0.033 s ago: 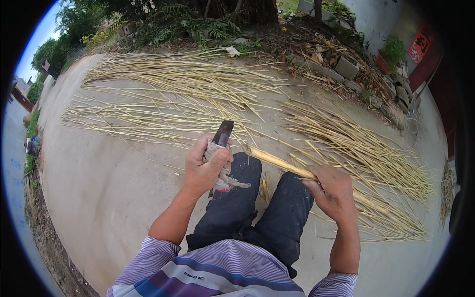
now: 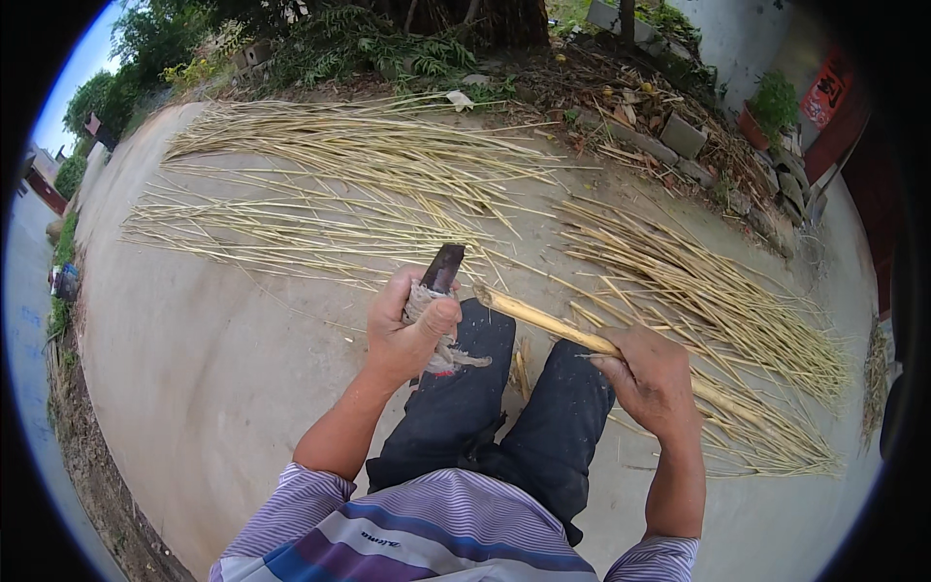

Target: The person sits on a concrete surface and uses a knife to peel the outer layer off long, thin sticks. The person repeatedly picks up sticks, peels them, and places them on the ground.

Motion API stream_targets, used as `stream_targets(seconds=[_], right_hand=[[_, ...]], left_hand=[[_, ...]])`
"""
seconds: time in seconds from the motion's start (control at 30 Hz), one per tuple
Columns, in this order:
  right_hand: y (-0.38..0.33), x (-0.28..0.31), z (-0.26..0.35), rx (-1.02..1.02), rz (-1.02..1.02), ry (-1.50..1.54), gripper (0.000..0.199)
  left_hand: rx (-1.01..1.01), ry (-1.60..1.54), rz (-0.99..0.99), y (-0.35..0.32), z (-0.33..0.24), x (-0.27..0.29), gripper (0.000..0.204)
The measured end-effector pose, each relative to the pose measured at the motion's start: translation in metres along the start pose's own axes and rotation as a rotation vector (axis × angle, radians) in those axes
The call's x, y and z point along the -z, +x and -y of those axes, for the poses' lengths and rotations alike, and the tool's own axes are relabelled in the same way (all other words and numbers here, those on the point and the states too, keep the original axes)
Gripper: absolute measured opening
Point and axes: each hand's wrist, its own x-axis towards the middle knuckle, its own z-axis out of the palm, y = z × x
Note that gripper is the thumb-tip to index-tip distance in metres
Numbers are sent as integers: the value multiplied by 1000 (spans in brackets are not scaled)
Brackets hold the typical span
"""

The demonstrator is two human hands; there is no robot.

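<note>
My left hand is closed around the rag-wrapped grip of a short dark blade, which points up and away from me. A loose tail of grey cloth hangs from the wrapping over my left thigh. My right hand grips a thick yellow stalk above my right knee. The stalk's cut end lies close to the blade, with a small gap between them. Its other end runs past my right hand toward the lower right, over the stalks on the ground.
Thin pale stalks lie spread on the concrete ahead and to the left. Thicker yellow stalks are piled at the right. Farther back are concrete blocks, a tree trunk and a potted plant.
My left hand and the blade have shifted very slightly to the right and toward me. The stalk in my right hand has barely moved.
</note>
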Motion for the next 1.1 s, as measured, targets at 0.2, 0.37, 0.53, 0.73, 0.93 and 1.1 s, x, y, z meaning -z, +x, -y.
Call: stream_targets(seconds=[0.2, 0.37, 0.53, 0.73, 0.93, 1.1], right_hand=[[7, -9, 24, -5, 2, 117, 23], [8, -18, 35, -2, -13, 135, 20], [6, -28, 40, 6, -14, 192, 18], [8, -28, 49, 3, -44, 207, 19], [16, -25, 61, 19, -12, 226, 21], [1, -9, 39, -73, 2, 223, 17]], left_hand=[[19, 189, -49, -25, 3, 7, 32], [59, 75, -20, -26, 3, 17, 33], [-2, 178, 15, -32, 14, 21, 35], [46, 81, -53, -40, 0, -9, 39], [-127, 253, 155, -45, 15, -25, 52], [-52, 33, 17, -29, 1, -8, 48]])
